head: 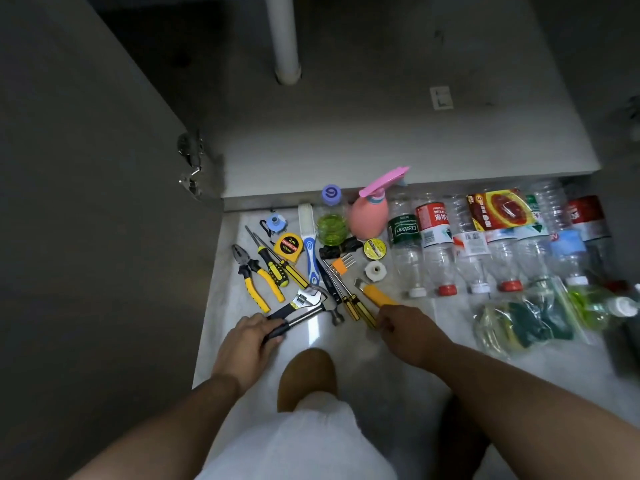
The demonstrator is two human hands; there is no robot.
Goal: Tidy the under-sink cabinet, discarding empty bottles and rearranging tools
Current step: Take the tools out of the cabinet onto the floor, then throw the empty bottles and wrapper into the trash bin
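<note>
Pale, shiny floor tiles [221,306] lie before the open under-sink cabinet [381,140], whose door [86,168] stands open on the left, and a white drain pipe [284,39] comes down inside it. We see the tools lying together on the floor just in front of the cabinet edge.

Our left hand [247,344] has its fingers curled round the black grip of the hammer [322,308]. The black handle of the adjustable wrench [299,301] runs under the thumb of the same hand, and its head lies on the hammer shaft. Our right hand [403,327] is clenched on the near end of the yellow utility knife [375,294]. Just beside its fingers lie two yellow screwdrivers [356,306].

Further left lie the yellow pliers [256,278] and a yellow tape measure [288,245]. Near the cabinet edge we see a pink spray bottle [369,216] and a green bottle [331,223] with a purple cap. To the right, the clear plastic bottles [436,244] lie side by side in a row, caps toward us. In front of them lies a plastic bag [530,317] with green and yellow sponges inside.
</note>
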